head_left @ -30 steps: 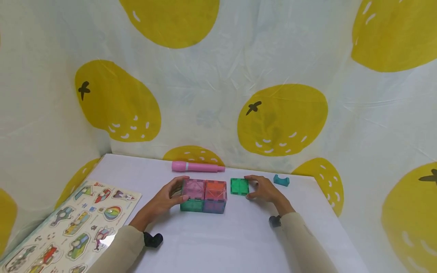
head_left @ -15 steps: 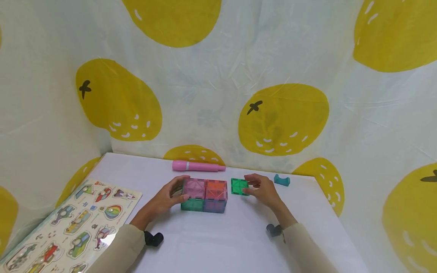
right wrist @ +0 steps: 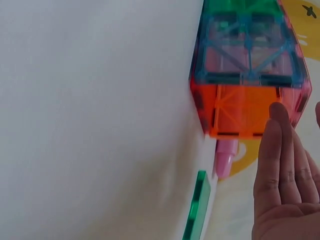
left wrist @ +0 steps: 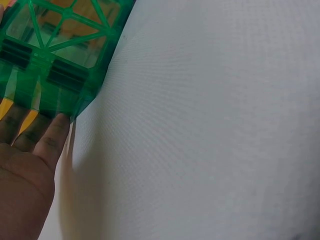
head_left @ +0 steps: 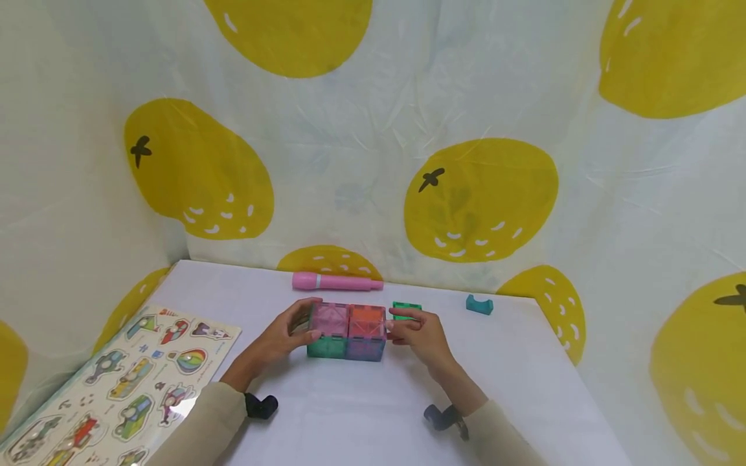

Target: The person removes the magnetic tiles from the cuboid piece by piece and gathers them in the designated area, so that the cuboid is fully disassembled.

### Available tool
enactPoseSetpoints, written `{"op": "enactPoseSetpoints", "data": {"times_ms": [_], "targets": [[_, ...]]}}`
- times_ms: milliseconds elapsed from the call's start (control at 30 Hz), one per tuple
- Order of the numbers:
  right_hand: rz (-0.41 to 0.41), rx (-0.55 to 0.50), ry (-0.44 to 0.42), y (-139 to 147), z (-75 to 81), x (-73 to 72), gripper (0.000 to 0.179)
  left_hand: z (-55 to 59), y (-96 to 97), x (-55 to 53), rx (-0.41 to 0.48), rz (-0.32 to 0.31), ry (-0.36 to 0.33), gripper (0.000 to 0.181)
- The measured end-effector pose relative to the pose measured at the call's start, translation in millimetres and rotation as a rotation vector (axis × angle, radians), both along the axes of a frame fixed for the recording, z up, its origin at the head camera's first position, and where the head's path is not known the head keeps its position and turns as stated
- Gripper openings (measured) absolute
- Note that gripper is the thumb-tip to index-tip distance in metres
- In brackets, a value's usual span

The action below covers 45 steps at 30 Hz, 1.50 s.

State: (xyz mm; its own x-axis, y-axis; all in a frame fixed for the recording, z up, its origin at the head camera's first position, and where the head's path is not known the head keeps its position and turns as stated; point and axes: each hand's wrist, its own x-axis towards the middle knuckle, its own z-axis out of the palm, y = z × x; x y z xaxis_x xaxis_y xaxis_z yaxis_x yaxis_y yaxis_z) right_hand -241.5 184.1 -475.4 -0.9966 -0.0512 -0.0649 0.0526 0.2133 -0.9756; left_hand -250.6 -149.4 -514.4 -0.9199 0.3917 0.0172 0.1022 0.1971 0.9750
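A block built of see-through magnetic tiles (head_left: 366, 330), with pink, orange, green and blue-purple faces, stands on the white table. My left hand (head_left: 283, 334) grips its left end, thumb at the front and fingers round behind. In the left wrist view the fingertips of that hand (left wrist: 30, 155) meet the green tile wall (left wrist: 67, 30). My right hand (head_left: 422, 340) is at the right end, its straight fingers touching the orange side tile (right wrist: 242, 112). A loose green square tile (head_left: 406, 305) lies flat just behind the right hand, partly covered by it.
A pink marker-like stick (head_left: 338, 282) lies along the back edge of the table (head_left: 361, 421). At the back right sits a small teal notched piece (head_left: 480, 305). A picture puzzle board (head_left: 131, 382) occupies the left side. A lemon-print curtain (head_left: 350, 162) hangs behind.
My right hand has left the loose green tile and moved left to the right end of the tile block. The left hand and the block stay in place.
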Motion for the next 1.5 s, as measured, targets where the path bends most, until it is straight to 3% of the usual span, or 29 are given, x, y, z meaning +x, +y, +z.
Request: {"op": "enactPoseSetpoints", "data": {"times_ms": [833, 1067, 1267, 1500], "targets": [[-0.081, -0.097, -0.022, -17, -0.4, 5.1, 0.043, -0.3, -1.2, -0.9, 0.010, -0.017, 0.025, 0.074], [-0.051, -0.088, -0.024, -17, 0.0, 2.8, 0.042, 0.1, -1.0, 0.0, 0.003, -0.019, 0.029, 0.074], [-0.044, -0.053, -0.080, -19, 2.7, -5.8, 0.038, 0.2, -1.8, 0.0, 0.008, -0.014, 0.017, 0.075], [-0.013, -0.145, -0.161, -17, 1.5, -14.2, 0.036, 0.4, -0.1, -1.0, 0.011, -0.014, 0.013, 0.075]]}}
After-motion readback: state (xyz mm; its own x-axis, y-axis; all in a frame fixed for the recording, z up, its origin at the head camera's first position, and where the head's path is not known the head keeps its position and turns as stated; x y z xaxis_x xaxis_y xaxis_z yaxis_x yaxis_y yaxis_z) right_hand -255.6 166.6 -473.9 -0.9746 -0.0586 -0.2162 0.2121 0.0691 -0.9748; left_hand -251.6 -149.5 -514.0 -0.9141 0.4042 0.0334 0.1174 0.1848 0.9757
